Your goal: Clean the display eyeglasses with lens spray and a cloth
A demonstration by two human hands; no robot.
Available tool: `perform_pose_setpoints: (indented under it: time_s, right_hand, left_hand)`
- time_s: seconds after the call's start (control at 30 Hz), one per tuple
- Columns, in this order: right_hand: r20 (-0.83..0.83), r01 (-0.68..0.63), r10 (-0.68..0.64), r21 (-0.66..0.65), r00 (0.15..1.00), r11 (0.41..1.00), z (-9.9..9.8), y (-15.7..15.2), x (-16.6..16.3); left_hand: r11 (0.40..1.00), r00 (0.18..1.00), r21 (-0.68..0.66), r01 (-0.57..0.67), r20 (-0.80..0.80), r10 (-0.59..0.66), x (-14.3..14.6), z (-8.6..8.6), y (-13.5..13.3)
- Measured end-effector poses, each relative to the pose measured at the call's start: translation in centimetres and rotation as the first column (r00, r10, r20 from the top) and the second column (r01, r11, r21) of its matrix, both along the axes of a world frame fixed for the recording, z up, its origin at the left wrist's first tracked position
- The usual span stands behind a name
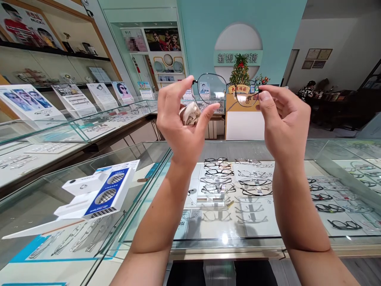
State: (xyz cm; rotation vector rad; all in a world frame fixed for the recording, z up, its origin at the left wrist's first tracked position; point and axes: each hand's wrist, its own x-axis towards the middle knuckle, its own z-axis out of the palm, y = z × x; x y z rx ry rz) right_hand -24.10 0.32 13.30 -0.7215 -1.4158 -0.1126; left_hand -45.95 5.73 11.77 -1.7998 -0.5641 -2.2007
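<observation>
A pair of thin dark-framed eyeglasses (212, 74) is held up level above the glass counter, its two clear lenses facing me. My left hand (181, 119) pinches the frame's left end with the fingers, the thumb reaching under the left lens. A crumpled pale cloth (191, 114) is tucked in that same palm. At the other end, my right hand (285, 119) grips the right corner of the frame between thumb and fingers. The temples are mostly hidden behind the lenses and hands.
Below my hands stands a glass display counter (196, 243) holding rows of eyeglasses (219, 172). An opened white and blue box (101, 194) lies on the glass at left. More showcases with advertising cards (102, 96) run along the left. A person (306, 90) sits far right.
</observation>
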Motion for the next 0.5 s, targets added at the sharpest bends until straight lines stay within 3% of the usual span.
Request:
perform_pose_setpoints:
  time_s: [0.27,0.5]
  right_hand:
    - [-0.021,0.046,-0.044,0.064,0.999,0.997,0.2,-1.1,-0.9]
    - [0.001,0.098,-0.098,0.068,0.995,0.993,0.0,-0.9,-1.0]
  left_hand:
    - [0.995,0.995,0.001,0.099,0.032,-0.099,-0.1,-0.6,3.8]
    - [0.982,0.985,-0.085,0.169,0.036,-0.166,0.5,-0.9,4.0]
